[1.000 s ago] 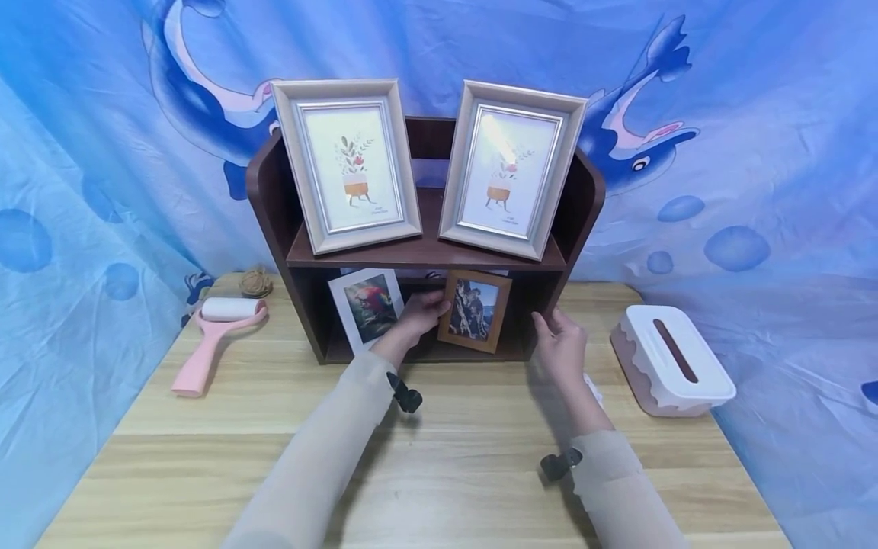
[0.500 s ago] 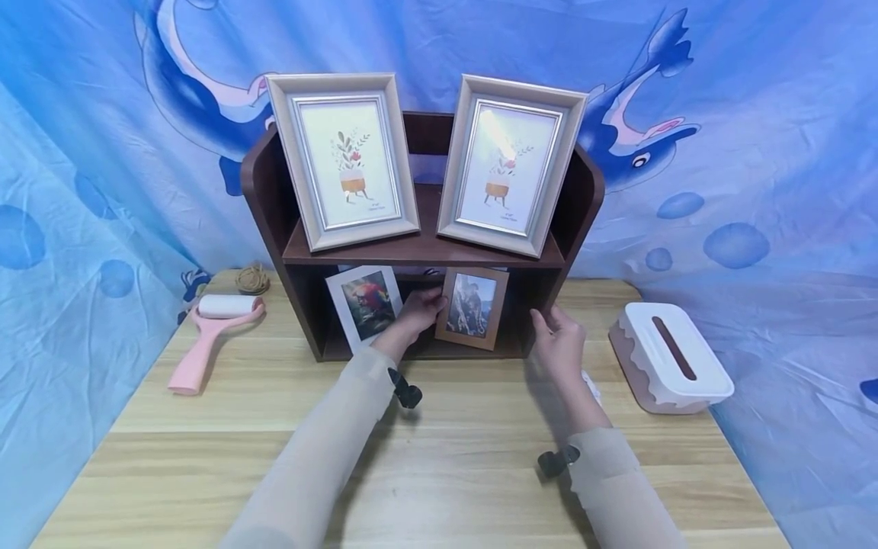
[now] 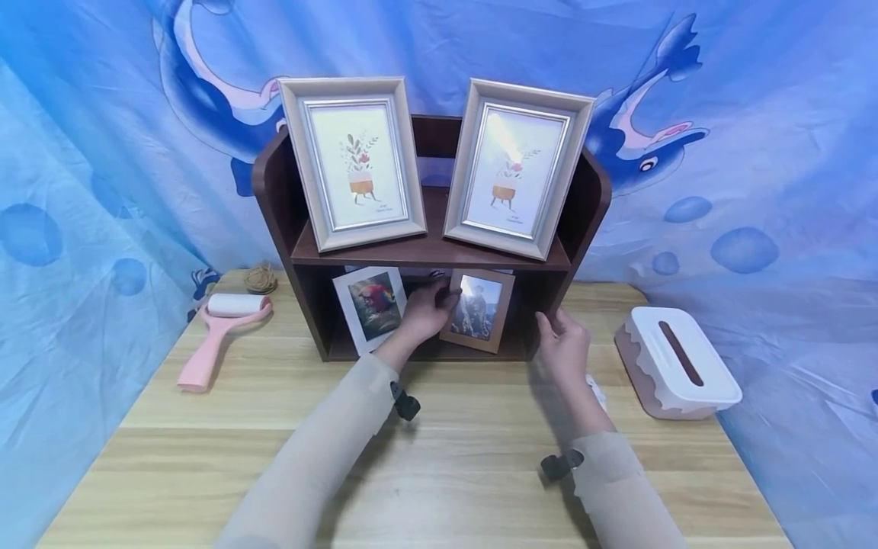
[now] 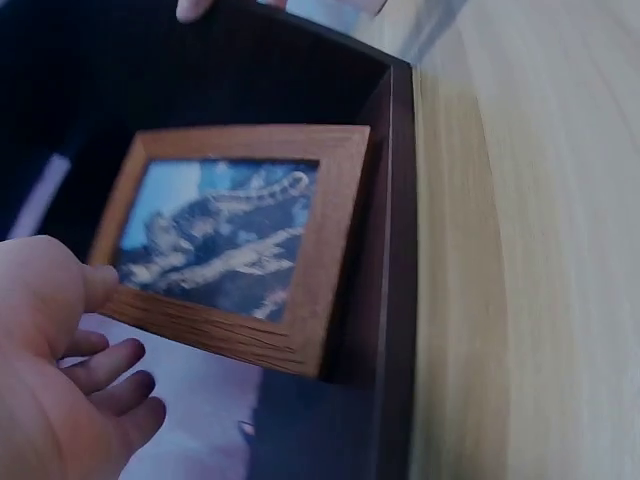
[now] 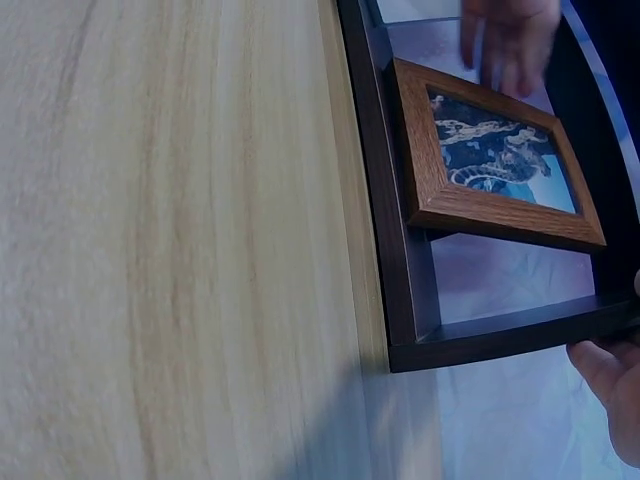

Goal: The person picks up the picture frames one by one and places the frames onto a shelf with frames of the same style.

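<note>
A small brown wooden photo frame (image 3: 478, 313) with a leopard picture leans at the right of the lower compartment of a dark brown two-tier shelf (image 3: 428, 248). My left hand (image 3: 427, 311) is at the frame's left edge. In the left wrist view its thumb tip overlaps the edge of the brown frame (image 4: 345, 190), while the other fingers hang loosely curled beside it. My right hand (image 3: 565, 347) grips the shelf's right side panel, thumb inside and fingers outside. Left of my left hand, a white photo frame (image 3: 346, 305) with a parrot picture leans, partly hidden by that hand.
On the upper tier lean two larger beige photo frames, the left frame (image 3: 414, 168) and the right frame (image 3: 456, 175). A pink lint roller (image 3: 209, 347) and a twine ball (image 3: 261, 279) lie at left. A white-lidded tissue box (image 3: 682, 362) stands at right on the wooden table (image 3: 466, 473).
My left hand has shifted slightly, its fingers loosening from the brown frame's left edge. Glare on the leopard picture has changed. The right hand stays on the shelf's side.
</note>
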`<move>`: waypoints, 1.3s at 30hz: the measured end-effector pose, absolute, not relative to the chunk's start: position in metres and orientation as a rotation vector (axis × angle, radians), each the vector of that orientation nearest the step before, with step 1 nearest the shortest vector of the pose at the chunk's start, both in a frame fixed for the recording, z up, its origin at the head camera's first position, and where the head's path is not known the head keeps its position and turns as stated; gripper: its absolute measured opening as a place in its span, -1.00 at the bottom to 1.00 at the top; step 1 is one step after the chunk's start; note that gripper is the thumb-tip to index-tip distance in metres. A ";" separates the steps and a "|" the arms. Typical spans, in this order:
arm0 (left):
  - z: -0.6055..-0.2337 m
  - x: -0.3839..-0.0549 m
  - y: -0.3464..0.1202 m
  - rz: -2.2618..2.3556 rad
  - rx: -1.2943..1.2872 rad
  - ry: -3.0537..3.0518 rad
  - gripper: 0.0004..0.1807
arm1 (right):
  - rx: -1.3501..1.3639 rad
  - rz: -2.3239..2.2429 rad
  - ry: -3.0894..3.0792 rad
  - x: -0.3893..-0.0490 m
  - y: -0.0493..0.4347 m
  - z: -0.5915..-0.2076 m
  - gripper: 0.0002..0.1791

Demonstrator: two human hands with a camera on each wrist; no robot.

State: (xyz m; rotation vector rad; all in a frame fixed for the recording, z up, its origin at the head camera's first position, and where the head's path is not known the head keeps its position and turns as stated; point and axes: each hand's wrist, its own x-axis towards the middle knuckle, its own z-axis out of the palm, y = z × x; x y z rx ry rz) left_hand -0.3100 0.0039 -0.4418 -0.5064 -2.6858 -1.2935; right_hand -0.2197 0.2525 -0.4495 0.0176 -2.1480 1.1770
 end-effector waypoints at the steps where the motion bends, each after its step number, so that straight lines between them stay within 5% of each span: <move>1: -0.439 -0.306 0.003 -1.253 -0.545 -2.666 -0.51 | 0.022 1.168 -2.147 -0.220 0.253 -0.449 -0.86; 11: -0.439 -0.271 -0.014 -1.008 -0.799 -2.594 -0.43 | 0.053 1.127 -2.115 -0.224 0.256 -0.453 -0.85; 21: -0.451 -0.233 -0.056 -0.801 -0.766 -2.591 -0.55 | 0.021 1.093 -2.181 -0.220 0.260 -0.448 -0.86; 39: -0.465 -0.206 -0.117 -0.603 -0.638 -2.580 -0.49 | 0.064 0.936 -2.271 -0.215 0.266 -0.450 -0.85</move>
